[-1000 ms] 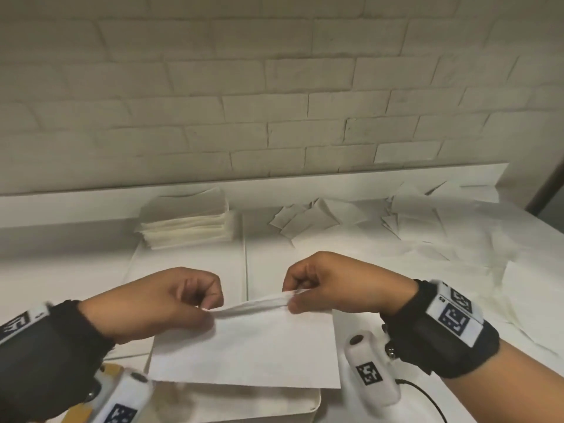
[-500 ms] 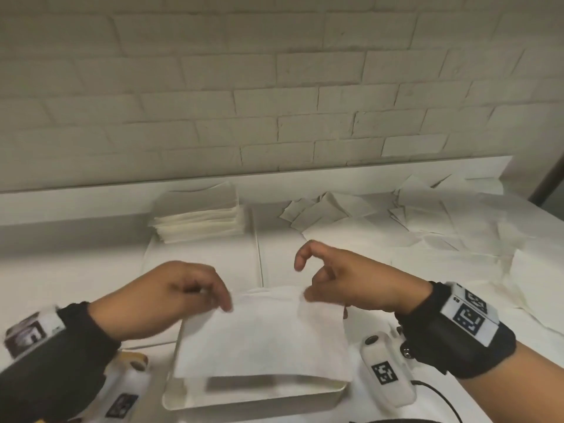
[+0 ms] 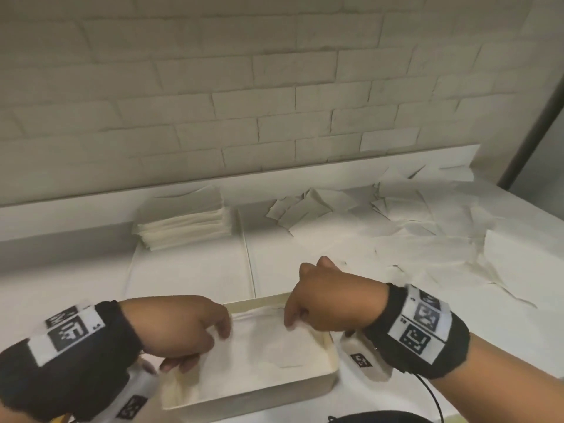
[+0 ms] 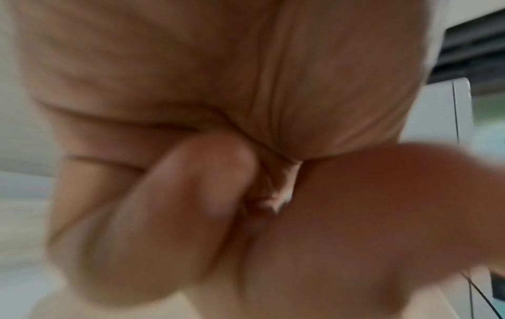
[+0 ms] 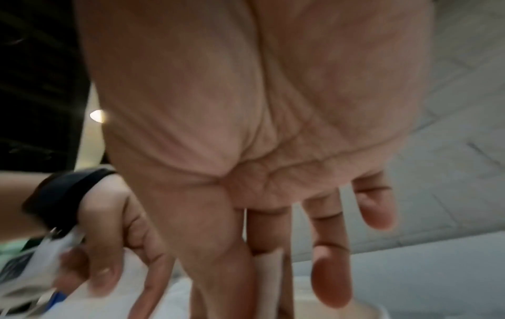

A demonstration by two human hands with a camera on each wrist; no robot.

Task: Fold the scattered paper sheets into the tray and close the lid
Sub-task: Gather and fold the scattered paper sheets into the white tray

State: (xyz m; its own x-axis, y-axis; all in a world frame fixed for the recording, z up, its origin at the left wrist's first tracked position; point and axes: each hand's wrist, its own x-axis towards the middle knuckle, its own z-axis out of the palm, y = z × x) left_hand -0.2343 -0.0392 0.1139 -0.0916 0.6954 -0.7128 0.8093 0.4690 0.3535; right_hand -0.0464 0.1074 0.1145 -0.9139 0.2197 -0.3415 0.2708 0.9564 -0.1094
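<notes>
Blur spoils the left wrist view, where only curled fingers (image 4: 191, 194) pressed towards the palm can be made out, and what they hold cannot be told from it. Much of the folded sheet (image 3: 268, 349) is covered at its left side by the left hand (image 3: 180, 328) and at its far right corner by the right hand (image 3: 329, 303). The sheet is seen lying inside the cream tray (image 3: 331, 361), which is set at the near edge of the desk (image 3: 396, 377); the tray's near left corner is cut off behind the left wrist. The left hand's fingers are curled down onto the sheet, the thumb lying along its near left edge; whether the paper is pinched cannot be told. The right hand's forefinger and thumb are pointed down at the sheet's far right corner, and in the right wrist view the other fingers (image 5: 330, 280) are seen spread and nearly straight. No lid can be identified. A neat stack of folded sheets (image 3: 183, 224) is placed towards the far edge of the desk, left of centre. Loose sheets (image 3: 427, 227) are scattered over the desk's far right part. A white brick wall (image 3: 274, 87) is seen behind the desk.
</notes>
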